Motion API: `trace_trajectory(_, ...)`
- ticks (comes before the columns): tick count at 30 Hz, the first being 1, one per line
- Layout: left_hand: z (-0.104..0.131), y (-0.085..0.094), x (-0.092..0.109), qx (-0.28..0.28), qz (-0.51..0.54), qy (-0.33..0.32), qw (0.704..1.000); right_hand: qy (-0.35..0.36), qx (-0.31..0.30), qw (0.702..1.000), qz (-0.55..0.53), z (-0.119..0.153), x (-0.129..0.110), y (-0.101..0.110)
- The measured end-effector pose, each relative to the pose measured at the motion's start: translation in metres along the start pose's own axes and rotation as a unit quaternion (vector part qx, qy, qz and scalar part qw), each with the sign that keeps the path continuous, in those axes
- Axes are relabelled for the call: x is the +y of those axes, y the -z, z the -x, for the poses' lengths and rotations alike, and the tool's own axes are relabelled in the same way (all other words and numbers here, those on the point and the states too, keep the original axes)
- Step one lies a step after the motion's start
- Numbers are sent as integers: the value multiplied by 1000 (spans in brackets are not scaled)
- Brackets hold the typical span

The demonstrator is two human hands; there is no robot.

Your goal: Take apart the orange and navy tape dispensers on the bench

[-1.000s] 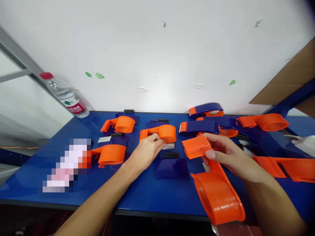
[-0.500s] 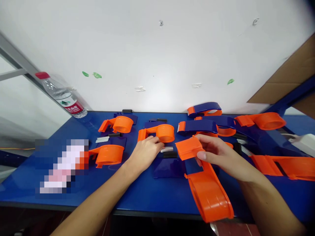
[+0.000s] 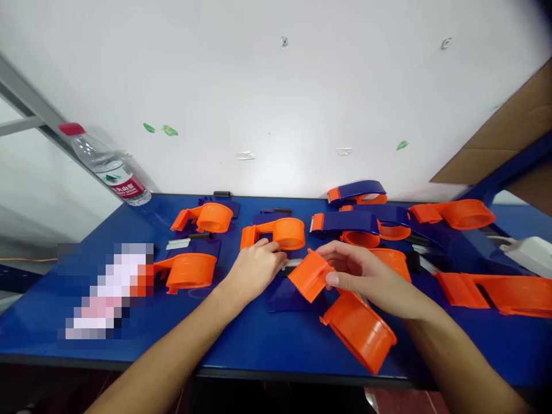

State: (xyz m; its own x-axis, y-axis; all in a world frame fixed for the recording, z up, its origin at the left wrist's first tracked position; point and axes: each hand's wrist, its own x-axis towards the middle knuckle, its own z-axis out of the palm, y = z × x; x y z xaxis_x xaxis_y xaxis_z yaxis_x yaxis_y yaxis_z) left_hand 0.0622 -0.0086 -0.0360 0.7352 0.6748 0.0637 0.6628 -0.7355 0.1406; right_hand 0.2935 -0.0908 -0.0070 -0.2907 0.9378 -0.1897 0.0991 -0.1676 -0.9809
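Note:
My right hand (image 3: pixel 366 276) is closed on an orange tape dispenser frame (image 3: pixel 360 330), thumb on its near side, with the flat end turned left and the round end hanging down to the right. My left hand (image 3: pixel 259 267) rests low beside another orange frame (image 3: pixel 288 234); its fingertips are bent near a silver blade (image 3: pixel 293 263), and whether they pinch anything is hidden. Under the held frame's flat end lies a dark blue cover (image 3: pixel 291 298), partly covered.
Two orange frames (image 3: pixel 214 217) (image 3: pixel 192 270) lie at left beside a blade (image 3: pixel 177 244). Blue-topped dispensers (image 3: pixel 362 188) (image 3: pixel 351 221) and more orange frames (image 3: pixel 470 214) (image 3: pixel 517 294) are at right. A bottle (image 3: pixel 125 184) leans at the back left. A white object (image 3: pixel 532 253) sits far right.
My right hand has moved left with the orange frame, which has tilted and risen a little. My left hand stays in about the same place.

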Motion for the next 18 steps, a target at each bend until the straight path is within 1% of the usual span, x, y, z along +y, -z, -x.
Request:
trace_trajectory(2, 4, 3, -2, 21, 49, -4, 999, 7, -18, 1000, -10, -1, -1, -1)
trace_trajectory(4, 10, 8, -5, 64, 152, -6, 986, -3, -35, 999, -15, 0, -2, -2)
trace_trajectory(6, 16, 16, -7, 105, 286, -19, 952, -12, -53, 998, -15, 0, -4, -2)
trace_trajectory(7, 19, 20, -7, 112, 349, -39, 929, -12, -61, 998, -15, 0, -4, -2)
trace_trajectory(8, 22, 24, -7, 107, 398, -65, 909, -11, -68, 998, -15, 1, -5, -2)
trace_trajectory(9, 24, 27, -6, 91, 427, -94, 895, -10, -70, 997, -17, 0, -5, -3)
trace_trajectory(10, 26, 30, -4, 69, 437, -119, 889, -11, -73, 997, -23, 0, -4, -4)
trace_trajectory(11, 28, 31, -2, 45, 433, -136, 890, -14, -76, 997, -29, 0, -3, -5)
trace_trajectory(13, 30, 32, 2, 9, 408, -144, 901, -22, -81, 996, -36, -1, -1, -8)
trace_trajectory(15, 31, 32, 5, -10, 403, -142, 904, -25, -89, 995, -28, -1, 1, -11)
trace_trajectory(18, 33, 35, 3, -17, 411, -131, 902, -14, -86, 996, 19, 5, 0, -7)
